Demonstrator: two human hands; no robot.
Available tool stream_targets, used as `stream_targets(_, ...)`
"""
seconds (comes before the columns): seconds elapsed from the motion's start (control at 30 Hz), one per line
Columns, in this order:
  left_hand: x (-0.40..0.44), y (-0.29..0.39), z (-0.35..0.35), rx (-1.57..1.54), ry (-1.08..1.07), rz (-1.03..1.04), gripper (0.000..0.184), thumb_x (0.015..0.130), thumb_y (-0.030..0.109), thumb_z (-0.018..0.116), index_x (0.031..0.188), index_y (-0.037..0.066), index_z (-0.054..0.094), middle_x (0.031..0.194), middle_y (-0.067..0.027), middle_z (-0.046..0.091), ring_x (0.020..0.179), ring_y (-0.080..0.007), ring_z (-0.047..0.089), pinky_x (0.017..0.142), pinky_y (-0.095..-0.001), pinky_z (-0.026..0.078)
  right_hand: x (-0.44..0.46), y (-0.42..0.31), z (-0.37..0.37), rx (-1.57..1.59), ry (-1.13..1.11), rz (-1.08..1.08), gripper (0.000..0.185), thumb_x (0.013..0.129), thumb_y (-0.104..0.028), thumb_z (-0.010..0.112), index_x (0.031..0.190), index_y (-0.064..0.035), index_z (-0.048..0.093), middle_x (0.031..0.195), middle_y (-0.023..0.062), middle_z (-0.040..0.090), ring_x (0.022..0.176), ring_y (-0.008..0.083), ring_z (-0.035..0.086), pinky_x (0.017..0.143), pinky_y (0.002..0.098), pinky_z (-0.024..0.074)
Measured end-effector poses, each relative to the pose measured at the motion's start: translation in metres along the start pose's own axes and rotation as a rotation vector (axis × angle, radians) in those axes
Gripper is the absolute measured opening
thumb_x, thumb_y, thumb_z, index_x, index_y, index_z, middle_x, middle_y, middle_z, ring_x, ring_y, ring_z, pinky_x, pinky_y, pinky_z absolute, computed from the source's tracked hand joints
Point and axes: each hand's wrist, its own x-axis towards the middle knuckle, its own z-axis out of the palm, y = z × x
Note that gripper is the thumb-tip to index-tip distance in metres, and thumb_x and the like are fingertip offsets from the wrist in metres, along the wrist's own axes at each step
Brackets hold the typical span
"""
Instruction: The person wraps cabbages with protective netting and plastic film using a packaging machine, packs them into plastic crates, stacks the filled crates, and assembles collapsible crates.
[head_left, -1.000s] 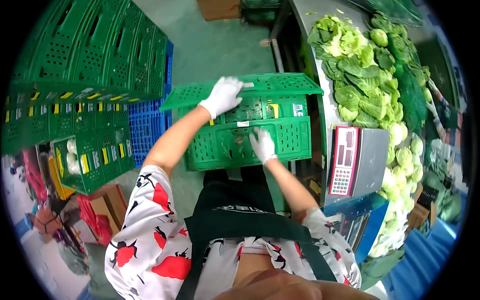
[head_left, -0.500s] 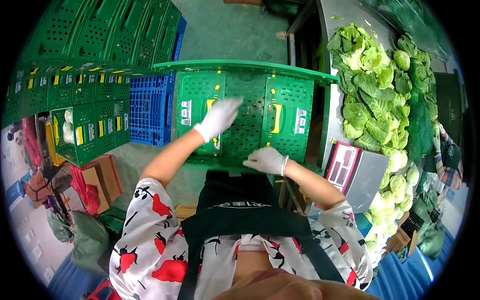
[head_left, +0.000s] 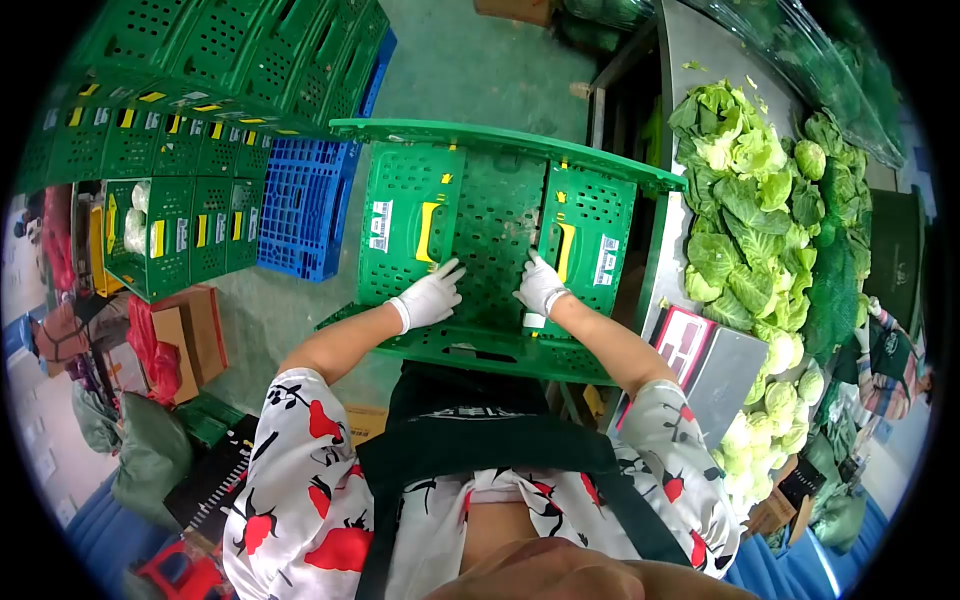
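Note:
A green perforated crate (head_left: 490, 215) lies before me with its long sides spread apart and its two end panels, with yellow handles and white labels, lying inward. My left hand (head_left: 430, 297), in a white glove, rests at the near part of the left panel, fingers spread, holding nothing. The white-gloved right hand (head_left: 540, 285) is at the near inner edge of the right panel, its fingers partly curled and apart, with nothing visible in it. The crate's near side lies close to my apron (head_left: 480, 440).
Stacked green crates (head_left: 190, 235) and a blue pallet (head_left: 305, 205) stand at left. At right, a metal table (head_left: 690, 45) bears leafy cabbages (head_left: 740, 200) and a scale (head_left: 720, 375). Cardboard boxes (head_left: 190, 335) lie lower left. Another person (head_left: 890, 365) is at far right.
The crate's long sides have come apart, exposing its inside and end panels. Both hands have moved off the upper side and down to the near part of the end panels.

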Motion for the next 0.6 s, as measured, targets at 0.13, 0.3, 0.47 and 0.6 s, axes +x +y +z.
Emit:
stream_targets(0.13, -0.034, -0.003, -0.004, -0.065, 0.261, -0.031, 0.026, 0.092, 0.027, 0.055, 0.074, 0.010, 0.061, 0.062, -0.0063, 0.055, 0.064, -0.0261, 0.060, 0.094, -0.0431, 0.042, -0.061, 0.008, -0.019, 0.117, 0.413, 0.027, 0.048, 0.092, -0.036, 0.058, 0.050, -0.0125, 0.061, 0.054, 0.0042, 0.057, 0.071, 0.0252, 0.055, 0.083, 0.0367, 0.0380)
stream_targets(0.3, -0.163, -0.039, -0.031, 0.031, 0.313, -0.494, 0.018, 0.089, 0.021, 0.060, 0.076, 0.008, 0.061, 0.060, -0.0098, 0.056, 0.056, -0.0286, 0.056, 0.068, -0.0395, 0.045, -0.200, 0.040, -0.060, 0.143, 0.219, 0.698, 0.045, 0.097, -0.034, 0.053, 0.061, -0.0106, 0.064, 0.060, 0.0095, 0.060, 0.069, 0.0268, 0.058, 0.082, 0.0386, 0.0402)
stream_targets(0.47, -0.143, -0.023, -0.029, -0.322, 0.496, -0.676, 0.025, 0.091, 0.028, 0.063, 0.103, 0.008, 0.069, 0.082, -0.0159, 0.067, 0.080, -0.0347, 0.063, 0.078, -0.0448, 0.048, -0.209, 0.032, -0.026, -0.005, 0.496, 0.623, 0.046, 0.094, -0.035, 0.058, 0.057, -0.0088, 0.065, 0.059, 0.0094, 0.059, 0.066, 0.0257, 0.057, 0.078, 0.0392, 0.0419)
stream_targets(0.6, -0.098, 0.004, -0.068, -0.257, 0.685, -0.361, 0.034, 0.092, 0.033, 0.060, 0.115, 0.009, 0.066, 0.100, -0.0218, 0.067, 0.100, -0.0335, 0.062, 0.099, -0.0457, 0.044, -0.237, -0.039, -0.083, 0.190, 0.764, 0.754, 0.041, 0.092, -0.033, 0.060, 0.059, -0.0101, 0.064, 0.063, 0.0074, 0.061, 0.070, 0.0273, 0.058, 0.073, 0.0429, 0.0442)
